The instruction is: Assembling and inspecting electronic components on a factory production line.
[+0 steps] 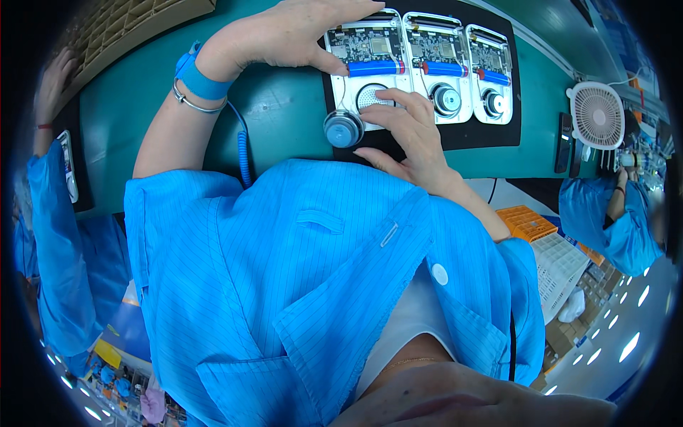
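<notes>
Three white device housings lie side by side, each with a green-black circuit board and a blue cylindrical battery. My left hand (pixel 295 34) is spread at the upper left corner of the left housing (pixel 338 89), its thumb by the end of the battery (pixel 373 68) and fingers along the top edge. A round speaker (pixel 343 129) hangs out past that housing's lower left corner, with thin wires running up. Fingers apart, my right hand (pixel 413 132) reaches over the perforated round grille (pixel 373 96), thumb and index near the speaker. The middle housing (pixel 447 117) and right housing (pixel 491 119) have speakers seated in them.
A black mat (pixel 509 135) lies under the housings on the green table (pixel 277 107). A blue coiled cord (pixel 243 153) runs from my wrist strap (pixel 203 78). A white fan (pixel 597 115) stands at the right. A partitioned cardboard box (pixel 117 32) is far left; co-workers sit on both sides.
</notes>
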`<state>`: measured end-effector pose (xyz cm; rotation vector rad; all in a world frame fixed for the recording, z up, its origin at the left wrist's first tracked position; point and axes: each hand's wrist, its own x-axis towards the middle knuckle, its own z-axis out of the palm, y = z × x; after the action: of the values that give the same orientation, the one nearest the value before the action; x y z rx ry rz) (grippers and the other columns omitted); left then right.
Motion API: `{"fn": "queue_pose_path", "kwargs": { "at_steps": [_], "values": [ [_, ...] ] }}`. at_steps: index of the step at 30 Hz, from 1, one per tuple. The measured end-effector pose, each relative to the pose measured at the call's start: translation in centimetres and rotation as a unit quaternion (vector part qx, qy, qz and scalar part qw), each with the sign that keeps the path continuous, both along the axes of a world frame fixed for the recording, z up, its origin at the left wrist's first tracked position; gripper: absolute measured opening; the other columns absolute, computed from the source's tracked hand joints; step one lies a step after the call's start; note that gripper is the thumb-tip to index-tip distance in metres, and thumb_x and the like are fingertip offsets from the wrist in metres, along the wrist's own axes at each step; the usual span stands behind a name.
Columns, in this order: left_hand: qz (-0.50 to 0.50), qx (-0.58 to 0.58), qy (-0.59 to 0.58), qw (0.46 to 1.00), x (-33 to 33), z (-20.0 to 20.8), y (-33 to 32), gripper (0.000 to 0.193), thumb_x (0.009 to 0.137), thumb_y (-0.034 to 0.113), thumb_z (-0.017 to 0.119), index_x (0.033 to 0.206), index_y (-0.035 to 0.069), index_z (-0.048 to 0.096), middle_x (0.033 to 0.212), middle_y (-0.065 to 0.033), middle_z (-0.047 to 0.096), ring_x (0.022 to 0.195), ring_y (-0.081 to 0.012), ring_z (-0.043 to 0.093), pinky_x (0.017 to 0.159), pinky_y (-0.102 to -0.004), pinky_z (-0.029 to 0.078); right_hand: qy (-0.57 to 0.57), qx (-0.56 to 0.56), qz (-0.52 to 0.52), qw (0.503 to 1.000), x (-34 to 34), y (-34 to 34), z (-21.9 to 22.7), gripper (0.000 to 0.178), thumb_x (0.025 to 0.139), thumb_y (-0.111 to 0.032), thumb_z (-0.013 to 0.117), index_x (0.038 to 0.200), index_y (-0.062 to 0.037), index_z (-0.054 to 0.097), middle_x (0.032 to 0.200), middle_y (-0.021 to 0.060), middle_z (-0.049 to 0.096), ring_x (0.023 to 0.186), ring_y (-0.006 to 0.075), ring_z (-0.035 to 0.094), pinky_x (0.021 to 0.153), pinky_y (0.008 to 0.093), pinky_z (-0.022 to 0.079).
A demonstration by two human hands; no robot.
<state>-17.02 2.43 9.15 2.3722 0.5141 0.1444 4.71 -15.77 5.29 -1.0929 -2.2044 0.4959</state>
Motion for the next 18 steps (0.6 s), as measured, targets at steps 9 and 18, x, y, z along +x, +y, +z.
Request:
{"fn": "queue_pose_path", "kwargs": {
  "at_steps": [9, 18],
  "values": [
    [-0.002, -0.014, 0.005, 1.000, 0.2, 0.3, 0.0, 0.098, 0.078, 0.026, 0.085, 0.154, -0.006, 0.032, 0.154, -0.0289, 0.042, 0.140, -0.0407, 0.045, 0.115, -0.0417, 0.039, 0.057, -0.061, -0.013, 0.996, 0.4, -0.4, -0.1, 0.060, 0.072, -0.015, 0.088, 0.126, -0.0051, 0.064, 0.121, 0.0097, 0.067, 0.125, 0.0296, 0.056, 0.102, 0.0456, 0.040],
    [0.002, 0.010, 0.009, 1.000, -0.3, -0.5, 0.1, 0.099, 0.078, 0.024, 0.085, 0.155, -0.006, 0.031, 0.155, -0.0302, 0.040, 0.143, -0.0409, 0.043, 0.117, -0.0418, 0.036, -0.026, -0.001, -0.023, 0.999, 2.9, -0.4, 0.4, 0.053, 0.078, -0.011, 0.083, 0.127, -0.0036, 0.063, 0.125, 0.0102, 0.066, 0.133, 0.0323, 0.054, 0.106, 0.0496, 0.040]
  ]
}}
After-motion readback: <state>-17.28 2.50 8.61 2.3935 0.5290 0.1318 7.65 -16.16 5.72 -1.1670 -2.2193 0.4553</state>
